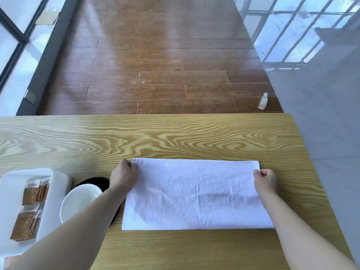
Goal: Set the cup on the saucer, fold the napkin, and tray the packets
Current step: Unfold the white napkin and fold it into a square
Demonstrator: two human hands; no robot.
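The napkin point(194, 193) lies flat on the wooden table point(175, 137) as a wide white rectangle, its long edges running left to right, and everything else is best placed from it. The left hand point(123, 177) pinches the napkin's far left corner, fingers closed on the cloth. The right hand point(265, 181) does the same at the far right corner, thumb and fingers curled shut on the edge. Holding both far corners at once keeps that edge straight and taut, which suggests the person is squaring a fold or readying the far edge to be carried over again. The creases across the cloth suggest it is already doubled, though the layers cannot be counted from here.

Just left of the napkin, partly under the left forearm, a white cup point(80, 199) appears to sit on a dark saucer point(97, 182), so that step looks done. Further left of the napkin stands a white tray point(58, 184) with brown packets point(29, 209) stacked in two groups inside it, close enough to reach without leaning.

Beyond the napkin, past the table's far edge, a small clear bottle point(263, 101) stands on the wooden floor.
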